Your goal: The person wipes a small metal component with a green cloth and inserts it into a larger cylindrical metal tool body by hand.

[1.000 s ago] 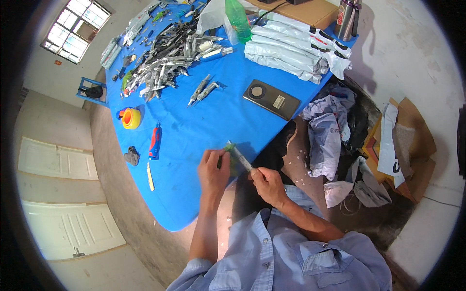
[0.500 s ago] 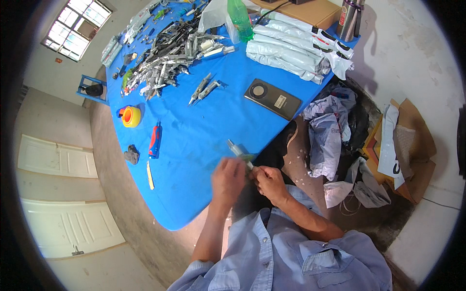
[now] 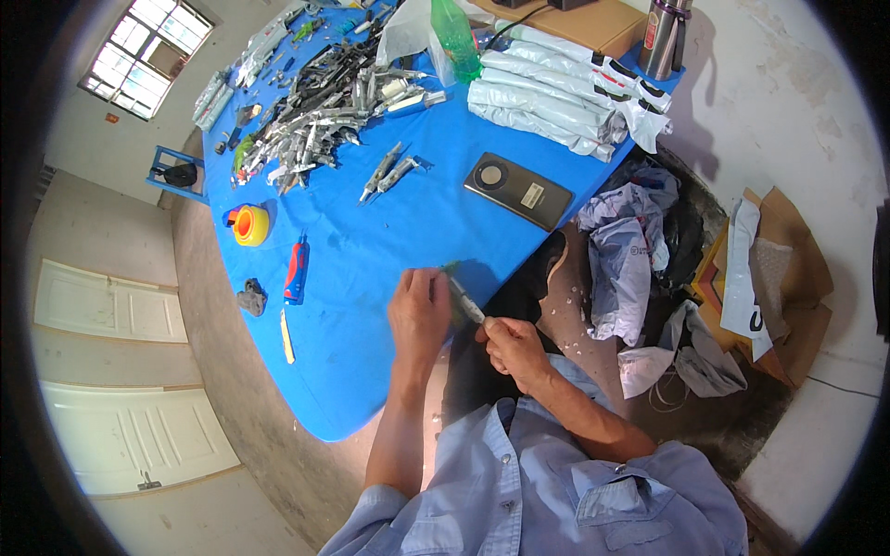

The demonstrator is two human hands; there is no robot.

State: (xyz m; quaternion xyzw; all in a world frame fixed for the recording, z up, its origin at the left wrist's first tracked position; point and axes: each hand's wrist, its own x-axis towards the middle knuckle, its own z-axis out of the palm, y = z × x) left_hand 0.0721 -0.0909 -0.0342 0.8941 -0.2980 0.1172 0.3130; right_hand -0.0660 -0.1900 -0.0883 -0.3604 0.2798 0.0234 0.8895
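In my right hand (image 3: 516,350), closed round its near end, is a slim silver-white tool (image 3: 468,304); its exact kind does not show. It tilts up and to the left over the near edge of the blue-covered table (image 3: 343,371). My left hand (image 3: 419,310) is at the tool's far end, fingers drawn together and slightly blurred. A greenish, see-through smear shows beside those fingers, too unclear to name. Ahead lie two similar tools in clear wrapping (image 3: 394,173) and a dark phone (image 3: 517,190), face down.
A heap of wrapped tools (image 3: 311,134) covers the table's far part. Rolls of yellow tape (image 3: 250,225), a red-blue screwdriver-like tool (image 3: 296,269) and a thin yellow strip (image 3: 286,335) lie left. White plastic bags (image 3: 547,97), a green bottle (image 3: 454,42) and a steel flask (image 3: 664,42) are far right.
My left hand has moved up and slightly left along the tool toward its far end. My right hand keeps its hold in nearly the same place.
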